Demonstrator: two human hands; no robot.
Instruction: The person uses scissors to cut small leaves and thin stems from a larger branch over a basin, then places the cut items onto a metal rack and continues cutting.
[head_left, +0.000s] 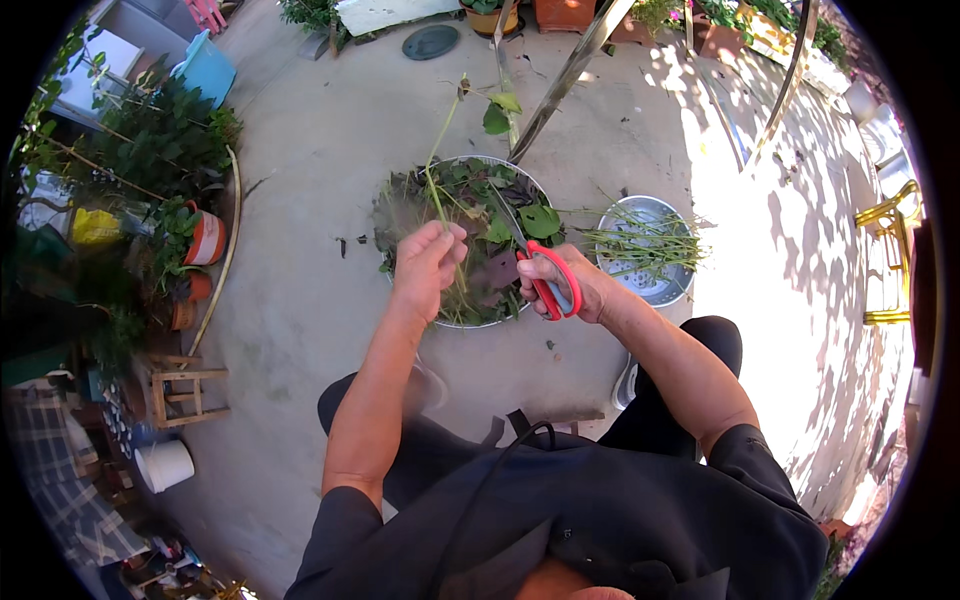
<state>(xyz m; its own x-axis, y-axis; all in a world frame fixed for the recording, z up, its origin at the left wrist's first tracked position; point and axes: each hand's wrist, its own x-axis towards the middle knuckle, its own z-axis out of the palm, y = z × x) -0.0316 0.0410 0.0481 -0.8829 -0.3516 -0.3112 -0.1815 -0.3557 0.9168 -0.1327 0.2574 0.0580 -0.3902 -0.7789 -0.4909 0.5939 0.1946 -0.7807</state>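
Observation:
My left hand (429, 264) pinches a long pale-green plant stem (435, 176) that rises away from me, with a few leaves (496, 118) near its far end. Red-handled scissors (553, 283) are in my right hand (570, 281), their blades pointing up and left, apart from the stem. Both hands are over a wide round metal basin (551, 196) heaped with cut leaves and stems (472, 199). To the right, a perforated metal colander (654, 292) carries a bundle of thin green stems (645, 246), some sticking out past its rim.
A metal pole (574, 71) slants down just beyond the basin. At left are potted plants (204, 236), a pale hose or pole (234, 247), a small wooden stool (191, 394) and a white bucket (165, 465). A yellow chair frame (889, 255) stands far right.

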